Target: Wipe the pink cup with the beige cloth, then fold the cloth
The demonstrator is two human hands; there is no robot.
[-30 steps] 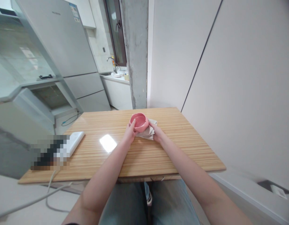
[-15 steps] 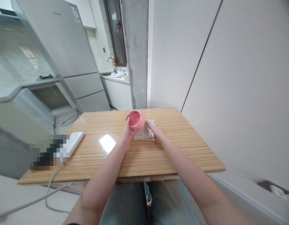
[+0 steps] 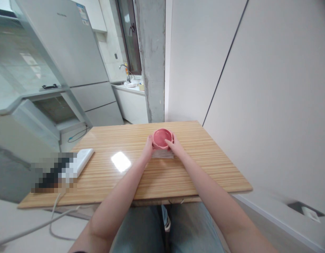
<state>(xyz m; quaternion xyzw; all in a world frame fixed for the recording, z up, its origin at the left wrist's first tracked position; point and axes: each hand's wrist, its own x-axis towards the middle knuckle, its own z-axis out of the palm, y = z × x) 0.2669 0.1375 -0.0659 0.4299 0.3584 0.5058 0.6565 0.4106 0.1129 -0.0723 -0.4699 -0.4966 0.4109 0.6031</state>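
Note:
A round pink bowl (image 3: 162, 136) is held between my two hands over the middle of the wooden table, its hollow side facing me. My left hand (image 3: 150, 143) grips its left rim. On the right rim is my right hand (image 3: 174, 143), with the thumb reaching over the edge into the bowl. Below the bowl lies a pale folded cloth (image 3: 163, 154), mostly hidden by the bowl and my hands. Whether the bowl touches the cloth I cannot tell.
The striped wooden table (image 3: 204, 168) spans the area before me. At its left a white box-like object (image 3: 84, 158) lies beside a blurred dark patch, with a cable (image 3: 55, 207) hanging off the edge. A white wall (image 3: 257, 105) borders the right side.
The bowl has moved right, over the cloth, and turned more squarely toward me. My right hand has let go of the cloth and taken the bowl's right side.

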